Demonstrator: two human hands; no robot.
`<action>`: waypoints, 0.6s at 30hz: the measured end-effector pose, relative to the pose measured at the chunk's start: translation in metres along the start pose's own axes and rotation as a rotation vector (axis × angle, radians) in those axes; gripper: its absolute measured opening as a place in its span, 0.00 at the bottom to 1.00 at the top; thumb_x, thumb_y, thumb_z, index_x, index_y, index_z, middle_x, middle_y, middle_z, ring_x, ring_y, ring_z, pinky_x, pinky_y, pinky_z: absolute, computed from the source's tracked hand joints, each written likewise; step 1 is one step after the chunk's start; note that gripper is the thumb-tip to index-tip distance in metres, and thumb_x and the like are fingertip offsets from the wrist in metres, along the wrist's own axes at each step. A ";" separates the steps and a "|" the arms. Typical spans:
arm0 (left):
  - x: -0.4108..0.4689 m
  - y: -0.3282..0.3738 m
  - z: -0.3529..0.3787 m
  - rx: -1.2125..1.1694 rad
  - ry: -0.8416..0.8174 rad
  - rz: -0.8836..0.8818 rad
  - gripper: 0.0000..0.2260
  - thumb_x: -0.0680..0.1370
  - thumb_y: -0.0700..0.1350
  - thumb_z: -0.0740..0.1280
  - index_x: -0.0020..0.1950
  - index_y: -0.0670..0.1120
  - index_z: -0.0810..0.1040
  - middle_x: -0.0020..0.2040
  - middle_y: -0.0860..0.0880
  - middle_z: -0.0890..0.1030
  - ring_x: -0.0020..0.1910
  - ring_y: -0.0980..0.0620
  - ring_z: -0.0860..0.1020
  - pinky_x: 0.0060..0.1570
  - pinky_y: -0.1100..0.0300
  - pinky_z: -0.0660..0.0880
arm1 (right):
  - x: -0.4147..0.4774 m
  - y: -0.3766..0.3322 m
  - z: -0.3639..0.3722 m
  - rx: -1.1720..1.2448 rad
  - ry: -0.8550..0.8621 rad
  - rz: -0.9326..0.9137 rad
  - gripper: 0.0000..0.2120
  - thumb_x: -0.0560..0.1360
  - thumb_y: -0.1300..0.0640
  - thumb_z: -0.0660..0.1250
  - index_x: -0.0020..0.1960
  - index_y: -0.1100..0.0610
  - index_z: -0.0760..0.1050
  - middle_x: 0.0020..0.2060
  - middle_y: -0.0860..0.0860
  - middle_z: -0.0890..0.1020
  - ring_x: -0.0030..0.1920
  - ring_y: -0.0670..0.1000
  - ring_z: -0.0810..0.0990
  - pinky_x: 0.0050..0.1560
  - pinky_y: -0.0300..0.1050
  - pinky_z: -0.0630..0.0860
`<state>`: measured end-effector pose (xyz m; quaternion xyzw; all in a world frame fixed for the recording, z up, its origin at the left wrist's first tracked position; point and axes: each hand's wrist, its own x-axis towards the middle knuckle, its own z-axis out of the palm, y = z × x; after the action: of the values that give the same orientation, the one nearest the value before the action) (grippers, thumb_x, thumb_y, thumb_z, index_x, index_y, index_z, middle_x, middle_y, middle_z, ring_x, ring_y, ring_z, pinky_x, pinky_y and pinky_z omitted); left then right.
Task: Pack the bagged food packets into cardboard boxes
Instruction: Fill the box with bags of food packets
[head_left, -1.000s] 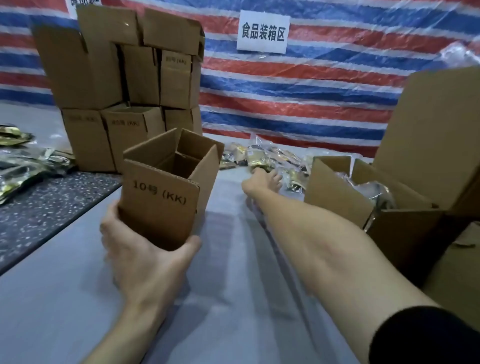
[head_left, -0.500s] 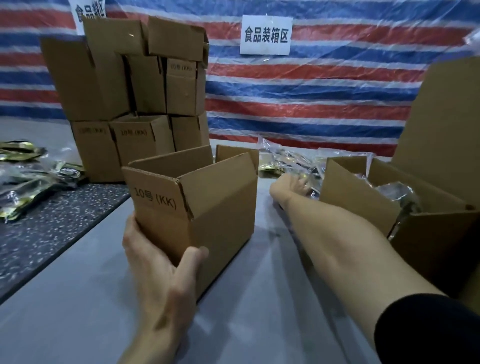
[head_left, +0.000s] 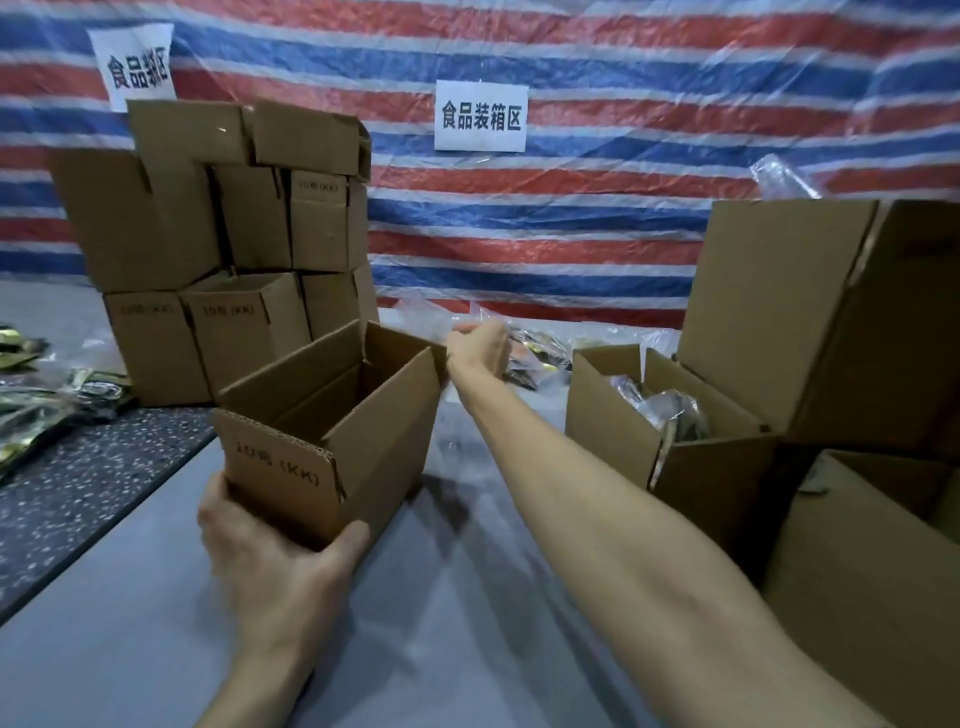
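Observation:
My left hand (head_left: 270, 566) grips the near end of a small open cardboard box (head_left: 374, 447) marked "10号 (KK)"; the box is tilted and nothing shows inside it. Stretched out past the box's far corner, my right hand (head_left: 475, 345) pinches a clear plastic food packet (head_left: 426, 319) lifted off a pile of bagged packets (head_left: 540, 358) at the back of the grey table (head_left: 467, 623).
A stack of empty boxes (head_left: 223, 244) stands at the back left. Loose gold and black packets (head_left: 47, 400) lie on the speckled surface to the left. On the right an open box (head_left: 670, 441) holds packets, with bigger cartons (head_left: 831, 322) behind and below. A striped tarp hangs behind.
My left hand has turned the small box so its open top shows. My right hand has risen from the pile with a clear packet between its fingers.

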<state>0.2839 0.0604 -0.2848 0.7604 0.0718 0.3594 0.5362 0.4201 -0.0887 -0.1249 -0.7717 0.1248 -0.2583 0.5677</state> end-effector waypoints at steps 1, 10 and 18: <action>0.001 -0.003 0.000 -0.003 0.011 -0.008 0.47 0.61 0.50 0.84 0.71 0.63 0.60 0.67 0.55 0.74 0.65 0.50 0.76 0.61 0.40 0.77 | 0.000 0.004 -0.005 0.045 -0.039 0.010 0.10 0.77 0.68 0.66 0.52 0.60 0.84 0.54 0.55 0.85 0.51 0.52 0.82 0.49 0.44 0.80; -0.002 0.006 0.001 0.018 0.018 -0.082 0.47 0.59 0.53 0.83 0.70 0.63 0.58 0.68 0.51 0.72 0.66 0.45 0.74 0.64 0.38 0.75 | -0.014 0.043 -0.060 -0.044 -0.432 0.124 0.13 0.67 0.73 0.71 0.36 0.54 0.83 0.45 0.52 0.84 0.53 0.56 0.81 0.50 0.51 0.82; -0.007 0.045 -0.007 -0.129 0.024 -0.110 0.43 0.63 0.41 0.82 0.73 0.44 0.63 0.66 0.45 0.72 0.66 0.40 0.73 0.67 0.41 0.71 | -0.015 0.058 -0.060 -0.435 -0.589 0.081 0.17 0.67 0.70 0.72 0.38 0.56 0.66 0.33 0.56 0.70 0.32 0.54 0.72 0.31 0.44 0.69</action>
<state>0.2620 0.0439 -0.2477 0.7148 0.0965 0.3423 0.6022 0.3812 -0.1490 -0.1696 -0.9099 0.0384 0.0304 0.4119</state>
